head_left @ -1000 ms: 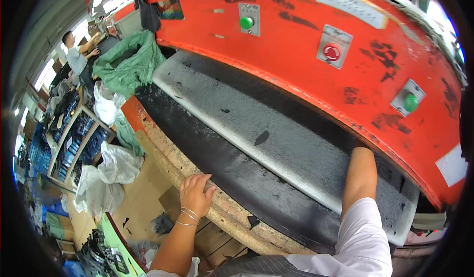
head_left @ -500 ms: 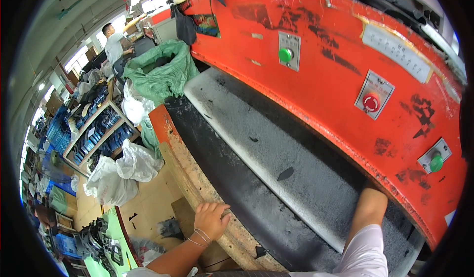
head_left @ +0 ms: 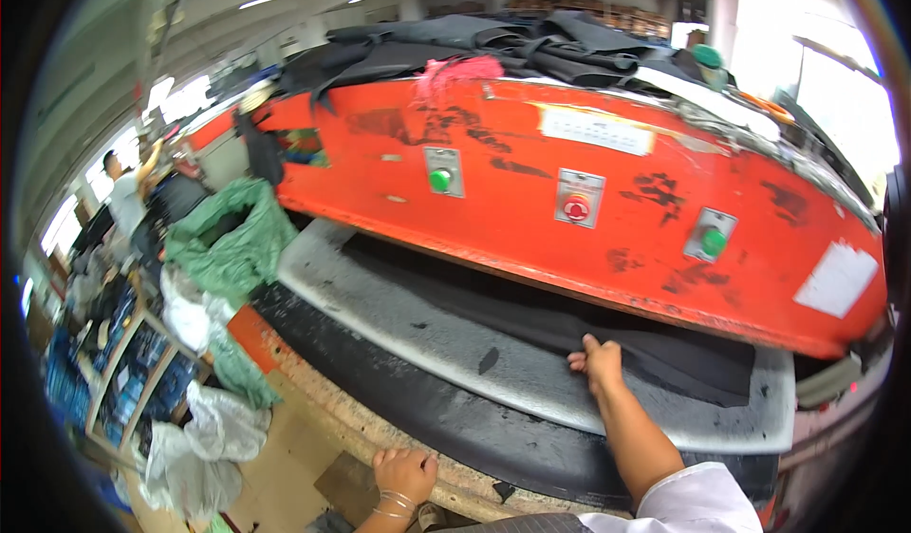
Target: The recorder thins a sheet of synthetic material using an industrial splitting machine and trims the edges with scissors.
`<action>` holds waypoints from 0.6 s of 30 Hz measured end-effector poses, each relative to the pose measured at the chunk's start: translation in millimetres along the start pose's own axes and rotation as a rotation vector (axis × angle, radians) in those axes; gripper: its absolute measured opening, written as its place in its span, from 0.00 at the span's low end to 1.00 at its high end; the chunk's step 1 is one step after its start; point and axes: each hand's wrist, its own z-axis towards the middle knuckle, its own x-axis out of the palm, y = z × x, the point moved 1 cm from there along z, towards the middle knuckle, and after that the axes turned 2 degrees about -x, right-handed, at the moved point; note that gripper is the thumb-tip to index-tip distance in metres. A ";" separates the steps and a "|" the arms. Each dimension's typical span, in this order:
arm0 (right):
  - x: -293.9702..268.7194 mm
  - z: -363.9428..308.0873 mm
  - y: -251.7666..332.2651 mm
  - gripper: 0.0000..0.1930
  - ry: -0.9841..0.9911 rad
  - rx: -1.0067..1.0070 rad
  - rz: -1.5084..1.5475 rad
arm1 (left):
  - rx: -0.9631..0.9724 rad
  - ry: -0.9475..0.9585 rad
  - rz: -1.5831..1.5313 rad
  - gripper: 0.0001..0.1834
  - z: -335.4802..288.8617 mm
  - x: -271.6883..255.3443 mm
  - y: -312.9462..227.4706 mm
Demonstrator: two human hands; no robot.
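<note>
A large black sheet of material [head_left: 531,319], fabric or thin leather, lies on the grey cutting board [head_left: 389,310] under the red press beam [head_left: 380,177]. My right hand [head_left: 598,362] reaches over the board, its fingers closed on the sheet's near edge with the thumb on top. At the front, my left hand [head_left: 406,476] rests on the worn, pale edge of the machine [head_left: 470,481]. Its fingers lie over the edge and hold nothing. The sheet's far side is hidden beneath the beam.
Green buttons [head_left: 714,242] and a red stop button [head_left: 576,207] sit on the beam. Black sheets [head_left: 455,39] are heaped on top. At left stand a green woven sack [head_left: 232,239], white plastic bags [head_left: 195,467] and a shelf [head_left: 119,372]. Another person [head_left: 126,196] works farther back.
My right hand has come out from under the beam, and a black sheet now shows along the board. The view has swung right and up. My left hand stays on the machine edge.
</note>
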 end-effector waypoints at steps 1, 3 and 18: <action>-8.5 -22.9 -0.6 0.18 -0.011 0.035 -0.005 | 0.016 -0.014 0.004 0.12 0.1 -1.6 -1.7; -22.5 -58.4 -9.4 0.16 0.009 0.102 -0.027 | 0.036 0.020 -0.048 0.13 -2.3 1.2 7.8; -40.5 -316.6 -40.7 0.13 -0.328 -0.041 0.420 | -0.920 0.387 -2.127 0.29 123.7 19.7 222.2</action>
